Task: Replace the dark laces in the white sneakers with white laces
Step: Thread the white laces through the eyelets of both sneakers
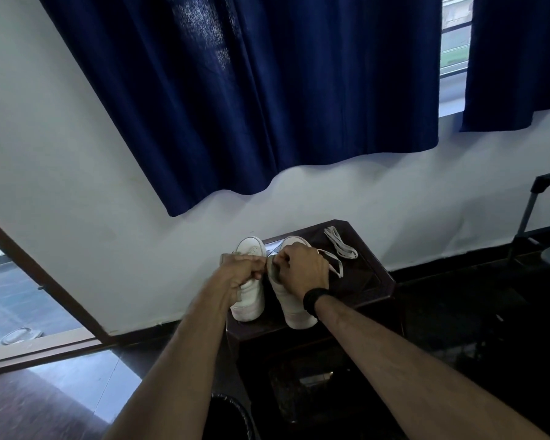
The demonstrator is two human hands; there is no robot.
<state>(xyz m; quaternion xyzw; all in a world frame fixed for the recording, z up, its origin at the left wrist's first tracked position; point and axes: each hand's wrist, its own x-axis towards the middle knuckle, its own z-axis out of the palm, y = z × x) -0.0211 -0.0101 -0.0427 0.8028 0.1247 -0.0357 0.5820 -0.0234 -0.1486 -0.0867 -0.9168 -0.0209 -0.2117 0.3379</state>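
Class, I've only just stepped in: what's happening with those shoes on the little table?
A person is relacing two white sneakers on a small dark table. Both hands work at the right sneaker: the right hand pinches near its tongue, and a white lace trails beside it. The left hand has a curled grip close by, over the left sneaker. A spare white lace lies loose further back.

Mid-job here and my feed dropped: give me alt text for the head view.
Both hands, left hand and right hand, work at the right sneaker beside the left sneaker on a dark side table. One white lace trails from the right hand; a spare white lace lies behind. Navy curtains hang above.
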